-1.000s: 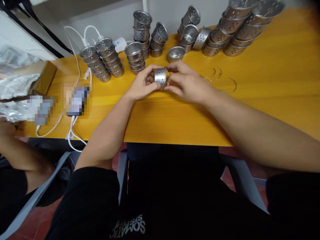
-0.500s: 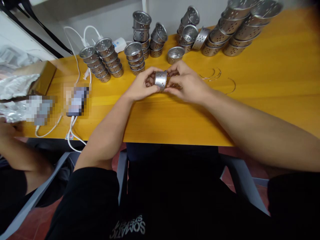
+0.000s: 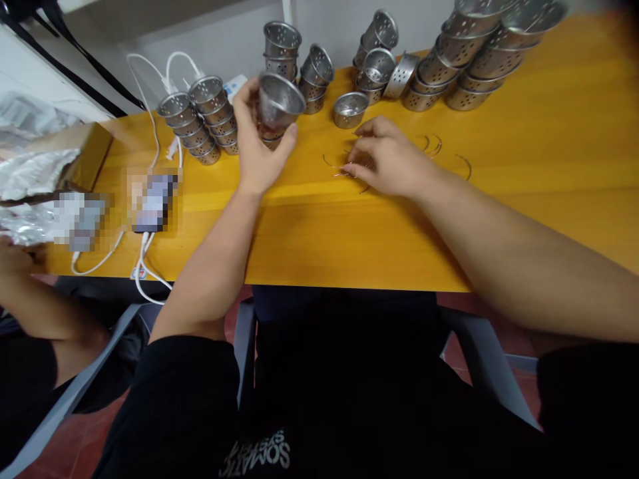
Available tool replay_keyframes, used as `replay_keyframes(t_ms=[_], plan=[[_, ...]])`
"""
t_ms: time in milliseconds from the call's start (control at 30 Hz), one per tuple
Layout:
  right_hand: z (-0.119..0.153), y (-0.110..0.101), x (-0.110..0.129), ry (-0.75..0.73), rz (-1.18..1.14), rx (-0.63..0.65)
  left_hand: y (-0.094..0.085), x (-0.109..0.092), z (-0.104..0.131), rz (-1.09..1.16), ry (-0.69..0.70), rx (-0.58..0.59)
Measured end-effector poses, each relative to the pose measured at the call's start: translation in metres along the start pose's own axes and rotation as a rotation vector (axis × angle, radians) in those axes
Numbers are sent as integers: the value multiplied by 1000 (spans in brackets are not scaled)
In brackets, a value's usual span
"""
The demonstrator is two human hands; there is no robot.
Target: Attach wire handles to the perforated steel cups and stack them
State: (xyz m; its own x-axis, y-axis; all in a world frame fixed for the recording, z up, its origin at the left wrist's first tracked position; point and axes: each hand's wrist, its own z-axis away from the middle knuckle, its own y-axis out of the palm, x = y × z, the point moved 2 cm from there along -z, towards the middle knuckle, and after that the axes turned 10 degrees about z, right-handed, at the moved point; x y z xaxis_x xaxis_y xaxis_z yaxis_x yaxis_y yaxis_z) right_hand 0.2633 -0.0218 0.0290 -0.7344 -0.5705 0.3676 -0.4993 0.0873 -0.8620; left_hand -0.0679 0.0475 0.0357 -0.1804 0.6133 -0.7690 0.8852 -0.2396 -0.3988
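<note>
A small perforated metal cup (image 3: 281,105) is in my left hand (image 3: 260,159), its mouth tipped up toward me, thumb and fingers around its side. It is over a short stack of similar cups, most of which my hand and the cup hide. My right hand (image 3: 392,159) is low over the table, thumb and fingers closed on several thin curved wires (image 3: 335,171) that poke out past the fingertips. Just beyond that hand, a single shallow perforated cup (image 3: 350,110) stands upright. More curved wires (image 3: 433,146) lie to the right of the hand.
Stacks of perforated cups (image 3: 204,130) line the back left, with taller, leaning stacks (image 3: 479,63) at the back right. A phone (image 3: 156,203) with white cables lies on the wooden table (image 3: 349,246). At far left are a cardboard box (image 3: 94,153) and another person's arm (image 3: 37,299).
My left hand has carried the cup up and left, away from the right hand. My right hand has moved slightly right, and wires now show at its fingertips.
</note>
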Motion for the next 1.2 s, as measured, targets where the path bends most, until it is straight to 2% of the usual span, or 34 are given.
replay_keyframes(t_ms=[100,167,367,533,567,667,733,800,900,967,1067,1133,1200], plan=[[-1,4,-6,29,116,27,-11,-6,-1,-98,41,-247],[-1,6,-4,37,130,38,-17,-6,-2,-129,67,-323],[2,12,3,73,66,53,-25,6,-9,-194,8,-384],[2,15,3,74,61,62,-20,20,-12,-220,-64,-331],[2,15,3,73,60,65,-19,21,-12,-194,-53,-352],[3,14,2,67,64,80,-18,17,-10,-63,13,-511],[3,15,0,62,59,74,-16,12,-9,-39,21,-565],[3,18,-2,47,51,40,-14,7,-9,-83,27,-541],[3,24,-7,17,49,-19,-15,2,-6,-145,122,-501],[3,27,-10,8,52,-37,-15,-1,-4,-223,154,-407],[3,27,-11,11,47,-44,-14,0,-3,-299,120,-273],[3,26,-10,12,39,-30,-13,5,-5,-248,97,-340],[3,25,-9,18,43,-15,-13,12,-8,-189,71,-469]])
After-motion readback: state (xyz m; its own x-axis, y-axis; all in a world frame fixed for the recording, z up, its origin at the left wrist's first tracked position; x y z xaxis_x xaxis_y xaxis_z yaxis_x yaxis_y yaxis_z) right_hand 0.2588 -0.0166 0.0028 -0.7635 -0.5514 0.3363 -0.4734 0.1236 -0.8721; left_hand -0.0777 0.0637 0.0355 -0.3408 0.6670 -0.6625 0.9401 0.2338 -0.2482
